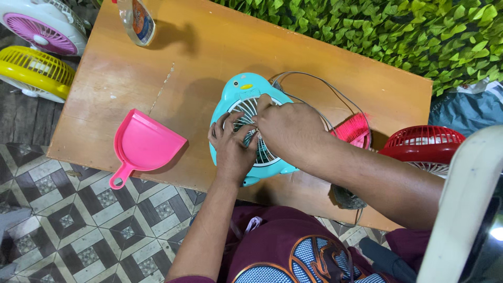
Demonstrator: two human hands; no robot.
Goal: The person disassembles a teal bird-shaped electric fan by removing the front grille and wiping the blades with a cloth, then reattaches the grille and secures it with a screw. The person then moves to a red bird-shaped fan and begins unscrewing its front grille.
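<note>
A small turquoise penguin-shaped fan [238, 89] lies face up near the front edge of a wooden table [209, 47]. My left hand [232, 149] grips its white front grille from the near side, fingers curled onto the bars. From the right, my right hand [288, 128] reaches over the fan, its fingers pressed on the grille's upper middle. Both hands cover most of the grille. A grey cable [335, 94] loops from the fan's top toward the right.
A pink dustpan [141, 144] lies left of the fan, its handle past the table edge. A pink brush [352, 129] sits right of my hands. A plastic bottle [137, 21] stands at the far edge. Pink [42, 29], yellow [31, 71] and red [422, 144] fans flank the table.
</note>
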